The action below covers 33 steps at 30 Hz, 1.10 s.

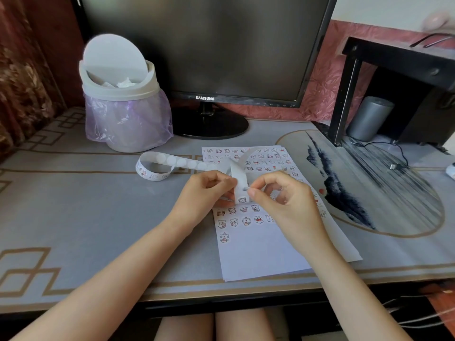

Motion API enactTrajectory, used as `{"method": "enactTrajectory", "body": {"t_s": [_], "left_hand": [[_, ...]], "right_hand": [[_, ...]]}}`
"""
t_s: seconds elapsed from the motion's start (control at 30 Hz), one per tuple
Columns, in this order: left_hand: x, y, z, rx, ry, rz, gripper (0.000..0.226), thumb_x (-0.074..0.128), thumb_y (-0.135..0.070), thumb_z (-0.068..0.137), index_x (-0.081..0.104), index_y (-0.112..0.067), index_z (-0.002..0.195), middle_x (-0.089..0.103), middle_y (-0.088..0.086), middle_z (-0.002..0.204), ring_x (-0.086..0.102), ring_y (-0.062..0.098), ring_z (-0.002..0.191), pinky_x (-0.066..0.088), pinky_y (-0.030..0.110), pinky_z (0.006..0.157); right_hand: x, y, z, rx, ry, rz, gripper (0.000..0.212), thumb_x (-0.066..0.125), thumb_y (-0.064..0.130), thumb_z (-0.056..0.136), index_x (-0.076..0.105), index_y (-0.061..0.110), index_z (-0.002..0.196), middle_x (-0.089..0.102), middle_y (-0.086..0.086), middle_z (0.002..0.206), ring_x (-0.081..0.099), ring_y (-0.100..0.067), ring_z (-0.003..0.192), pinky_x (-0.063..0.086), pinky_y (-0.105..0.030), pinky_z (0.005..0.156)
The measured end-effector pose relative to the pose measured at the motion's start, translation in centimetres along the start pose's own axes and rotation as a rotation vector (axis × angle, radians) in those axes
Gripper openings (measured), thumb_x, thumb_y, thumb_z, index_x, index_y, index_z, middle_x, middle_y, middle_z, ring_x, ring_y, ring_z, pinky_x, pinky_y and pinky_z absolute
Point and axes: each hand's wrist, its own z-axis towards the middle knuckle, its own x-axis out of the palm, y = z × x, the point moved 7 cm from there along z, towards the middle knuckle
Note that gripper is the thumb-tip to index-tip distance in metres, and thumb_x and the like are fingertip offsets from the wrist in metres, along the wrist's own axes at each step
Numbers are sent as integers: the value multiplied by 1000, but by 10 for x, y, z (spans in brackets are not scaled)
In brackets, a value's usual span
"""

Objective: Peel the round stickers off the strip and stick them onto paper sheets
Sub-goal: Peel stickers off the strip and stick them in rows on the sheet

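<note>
A long white sticker strip (172, 161) curls across the table from the left and loops up to my hands. My left hand (209, 190) pinches the strip's upright end from the left. My right hand (278, 193) pinches a sticker at the strip's right edge with thumb and forefinger. Below both hands lies a stack of white paper sheets (258, 252); the top sheet carries several rows of small cartoon animal stickers (243, 215). The bottom part of the sheet is bare.
A white swing-lid bin (123, 99) with a purple bag stands at the back left. A Samsung monitor (204, 50) is behind the paper. A black stand (344, 94), a grey cylinder (369, 118) and cables sit at the back right. The table's front edge (221, 289) runs just below the sheets.
</note>
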Motion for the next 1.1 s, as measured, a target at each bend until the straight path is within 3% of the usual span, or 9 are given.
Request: {"method": "enactTrajectory", "body": {"t_s": [0.07, 0.17, 0.27, 0.8, 1.1], "left_hand": [[0, 1, 0, 2, 6, 10, 14, 62, -14, 90, 65, -7, 78, 67, -4, 63, 64, 11, 63, 58, 26, 72], [1, 0, -1, 3, 12, 5, 13, 62, -12, 90, 65, -4, 81, 67, 1, 65, 64, 12, 62, 58, 23, 69], [2, 0, -2, -2, 18, 3, 13, 61, -11, 91, 64, 0, 84, 67, 1, 64, 63, 12, 60, 56, 21, 65], [2, 0, -2, -8, 17, 3, 13, 61, -11, 90, 64, -1, 83, 66, 2, 64, 63, 12, 59, 58, 23, 67], [2, 0, -1, -5, 17, 10, 14, 61, -11, 91, 64, -1, 82, 67, 3, 64, 63, 14, 62, 57, 24, 69]], "right_hand": [[3, -2, -4, 89, 65, 75, 11, 75, 13, 77, 68, 21, 74, 68, 9, 74, 57, -4, 67, 42, -20, 64], [16, -9, -14, 227, 212, 144, 16, 75, 7, 76, 69, 20, 68, 66, 9, 64, 56, -3, 62, 44, -14, 60], [24, -20, -22, 300, 248, 116, 19, 75, 5, 74, 68, 19, 64, 65, 7, 61, 54, -3, 58, 43, -14, 57], [29, -33, -25, 326, 235, -38, 12, 72, 12, 73, 69, 20, 64, 66, 2, 65, 52, -4, 57, 44, -22, 61], [29, -33, -25, 319, 216, -82, 10, 72, 15, 73, 68, 19, 66, 59, 11, 56, 46, 0, 51, 40, -20, 57]]}}
